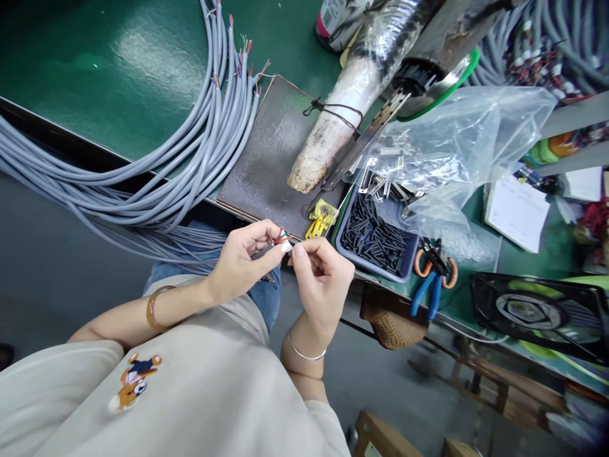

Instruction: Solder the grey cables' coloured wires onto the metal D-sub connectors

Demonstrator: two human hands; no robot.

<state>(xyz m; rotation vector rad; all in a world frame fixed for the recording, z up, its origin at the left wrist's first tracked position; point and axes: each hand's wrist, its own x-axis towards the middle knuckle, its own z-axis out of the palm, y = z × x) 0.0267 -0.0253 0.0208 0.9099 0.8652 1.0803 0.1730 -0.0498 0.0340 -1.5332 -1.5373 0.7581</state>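
Thin coloured wires (pixel 281 237), red, green and orange among them, stick out between the thumb and fingers of my left hand (pixel 242 263), which is closed on them. Close beside it, my right hand (pixel 323 276) is pinched shut at the wire ends; what lies between its fingertips is too small to make out. Both hands are just off the front edge of the bench, above my lap. Beyond them, yellow-handled snips (pixel 318 225) lie on a dark board (pixel 271 146). A bundle of grey cables (pixel 190 171) with stripped ends curves in from the left.
A blue bin (pixel 410 270) holds short black tubes (pixel 373 238), with metal connectors under a clear plastic bag (pixel 457 146). Blue-handled pliers (pixel 428 292) lie beside it. A wrapped white tube (pixel 328 139) slants over the board. A black fan (pixel 537 311) is at the right.
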